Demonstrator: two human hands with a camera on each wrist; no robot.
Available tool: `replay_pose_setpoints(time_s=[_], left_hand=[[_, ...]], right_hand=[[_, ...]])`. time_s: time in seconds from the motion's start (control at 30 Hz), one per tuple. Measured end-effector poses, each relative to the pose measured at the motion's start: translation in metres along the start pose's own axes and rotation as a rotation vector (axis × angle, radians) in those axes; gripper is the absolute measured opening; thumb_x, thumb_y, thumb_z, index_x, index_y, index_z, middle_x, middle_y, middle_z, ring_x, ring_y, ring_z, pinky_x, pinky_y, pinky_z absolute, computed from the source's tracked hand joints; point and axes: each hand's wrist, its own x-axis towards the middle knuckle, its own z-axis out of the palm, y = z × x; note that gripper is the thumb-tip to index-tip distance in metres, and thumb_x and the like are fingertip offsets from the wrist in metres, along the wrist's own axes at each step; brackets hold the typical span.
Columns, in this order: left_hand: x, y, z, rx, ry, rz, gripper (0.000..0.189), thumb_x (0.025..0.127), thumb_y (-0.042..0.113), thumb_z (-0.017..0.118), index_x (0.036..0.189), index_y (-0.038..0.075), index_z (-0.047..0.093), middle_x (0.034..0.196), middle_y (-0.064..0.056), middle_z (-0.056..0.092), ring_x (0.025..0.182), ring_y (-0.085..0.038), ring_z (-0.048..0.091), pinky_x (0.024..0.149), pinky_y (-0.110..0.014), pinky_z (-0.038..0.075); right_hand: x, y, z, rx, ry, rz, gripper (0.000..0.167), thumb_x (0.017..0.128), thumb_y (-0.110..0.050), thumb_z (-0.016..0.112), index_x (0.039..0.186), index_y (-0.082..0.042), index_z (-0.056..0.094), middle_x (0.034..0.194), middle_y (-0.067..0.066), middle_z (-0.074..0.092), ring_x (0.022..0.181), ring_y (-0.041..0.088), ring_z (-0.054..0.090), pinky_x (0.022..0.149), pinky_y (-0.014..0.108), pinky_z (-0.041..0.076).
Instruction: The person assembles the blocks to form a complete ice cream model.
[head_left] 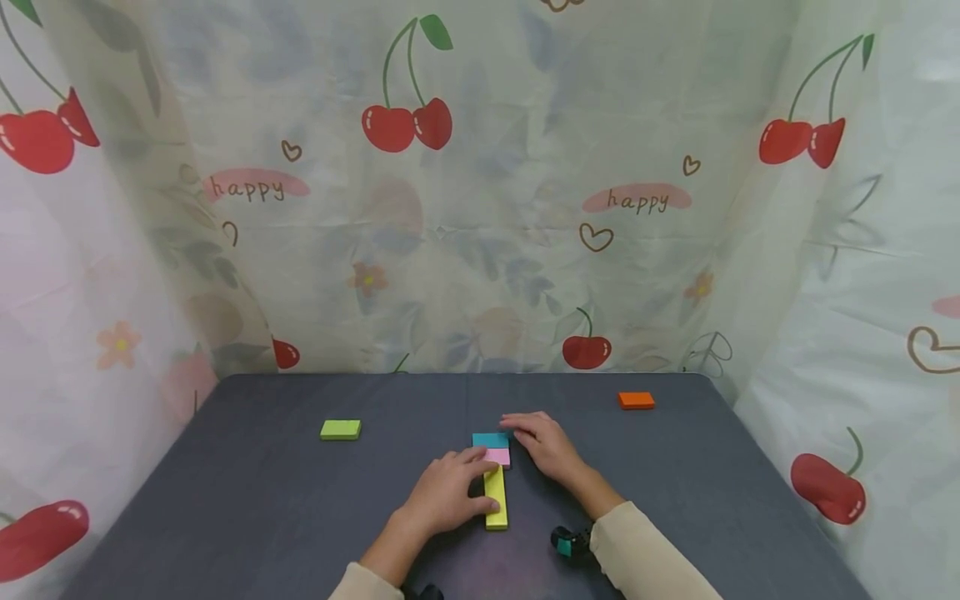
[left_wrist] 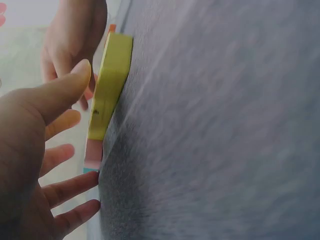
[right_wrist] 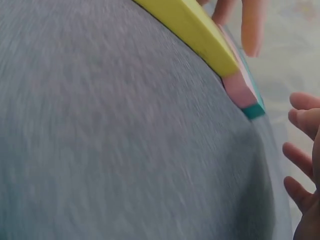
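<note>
A long yellow block [head_left: 497, 500] lies lengthwise on the dark cloth. At its far end sits a pink block [head_left: 499, 457], with a teal block [head_left: 490, 440] directly behind that, both placed crosswise. My left hand [head_left: 441, 492] is over the left side of this row; its thumb overlaps the yellow block, and its fingers reach toward the pink one. Spread, extended fingers show beside the blocks in the left wrist view. To the right of the teal block, my right hand [head_left: 551, 450] hovers with loosely bent fingers and holds nothing.
A lime green block [head_left: 341, 430] lies at the back left and an orange block [head_left: 637, 401] at the back right. A printed curtain [head_left: 480, 208] surrounds the table [head_left: 262, 517]. Dark straps with cameras sit at both wrists.
</note>
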Motion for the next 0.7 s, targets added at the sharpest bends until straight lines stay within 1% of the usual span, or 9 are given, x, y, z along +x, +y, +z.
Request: replay_pose_setpoints(time_s=[0.07,0.2,0.3,0.37,0.6,0.7], left_hand=[[0.003,-0.001,0.000,0.010,0.003,-0.009,0.061,0.081,0.060,0.068,0.134,0.028,0.061,0.147,-0.002,0.045,0.123,-0.032,0.050,0.095,-0.055,0.041],[0.007,-0.003,-0.001,0.035,-0.012,-0.024,0.066,0.080,0.064,0.067,0.136,0.030,0.059,0.150,-0.003,0.041,0.122,-0.029,0.048,0.094,-0.053,0.040],[0.007,-0.004,-0.003,0.050,-0.032,-0.030,0.068,0.080,0.065,0.066,0.137,0.030,0.058,0.150,-0.003,0.042,0.121,-0.028,0.047,0.094,-0.051,0.040],[0.006,-0.004,-0.004,0.051,-0.041,-0.030,0.068,0.080,0.065,0.066,0.138,0.030,0.057,0.149,-0.003,0.043,0.121,-0.027,0.046,0.094,-0.050,0.040],[0.006,-0.003,-0.002,0.066,-0.045,-0.033,0.067,0.080,0.064,0.067,0.139,0.032,0.057,0.149,-0.002,0.044,0.120,-0.026,0.047,0.092,-0.048,0.040],[0.006,-0.003,-0.002,0.062,-0.046,-0.038,0.067,0.080,0.063,0.067,0.139,0.032,0.056,0.149,-0.002,0.044,0.120,-0.026,0.046,0.092,-0.048,0.040]], right_hand=[[-0.003,0.003,-0.006,-0.009,0.022,0.021,0.026,0.096,-0.002,0.058,0.119,-0.007,0.070,0.126,0.004,0.064,0.113,0.027,0.056,0.094,0.052,0.043],[-0.009,0.009,-0.020,-0.014,0.037,0.081,0.026,0.096,-0.005,0.059,0.119,-0.008,0.071,0.124,0.003,0.065,0.113,0.026,0.056,0.094,0.050,0.044],[-0.014,0.014,-0.028,-0.016,0.042,0.136,0.025,0.096,-0.007,0.060,0.118,-0.009,0.071,0.124,0.002,0.065,0.113,0.025,0.056,0.095,0.049,0.044],[-0.017,0.019,-0.034,-0.033,0.052,0.155,0.025,0.096,-0.008,0.061,0.118,-0.009,0.071,0.123,0.002,0.066,0.112,0.025,0.056,0.095,0.048,0.044],[-0.029,0.039,-0.055,-0.088,0.099,0.180,0.024,0.094,-0.008,0.063,0.116,-0.007,0.072,0.120,0.005,0.067,0.110,0.028,0.057,0.095,0.051,0.043],[-0.032,0.046,-0.065,-0.145,0.112,0.195,0.025,0.094,-0.008,0.063,0.118,-0.005,0.071,0.119,0.009,0.067,0.109,0.030,0.057,0.094,0.052,0.042]])
